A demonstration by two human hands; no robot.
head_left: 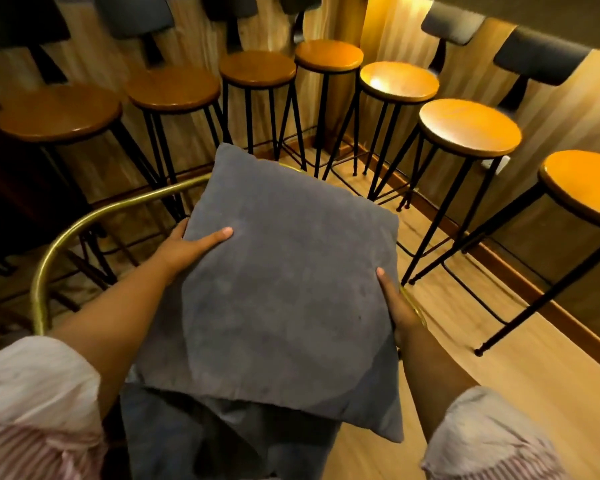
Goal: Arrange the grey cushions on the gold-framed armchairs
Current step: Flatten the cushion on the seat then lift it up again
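At frame centre, above the gold-framed armchair [94, 216]: grey cushion [284, 289], square, tilted with one corner toward 12 o'clock, held up between both hands. Left hand [187, 245] at 9 o'clock of the cushion, clasping its left edge, thumb laid flat on the top face, fingers hidden beneath. Right hand [397, 306] at 3 o'clock of the cushion, clasping the right edge, thumb tip on the top face, remaining fingers out of sight behind. Curved brass rail of the armchair arcing from 8 o'clock round behind the cushion to 12 o'clock, a short gold stretch visible just beside the right hand. Darker grey upholstery [201, 441] at 6 o'clock, directly below the cushion; contact between the two not discernible. Row of stools [468, 128] with round wooden seats and thin black legs, spread from 10 o'clock through 12 to 3 o'clock along the wood-panelled walls. Light wooden floor [499, 344] at 4 o'clock. Pale striped sleeves [39, 393] at 7 and 5 o'clock, pushed up above the forearms.
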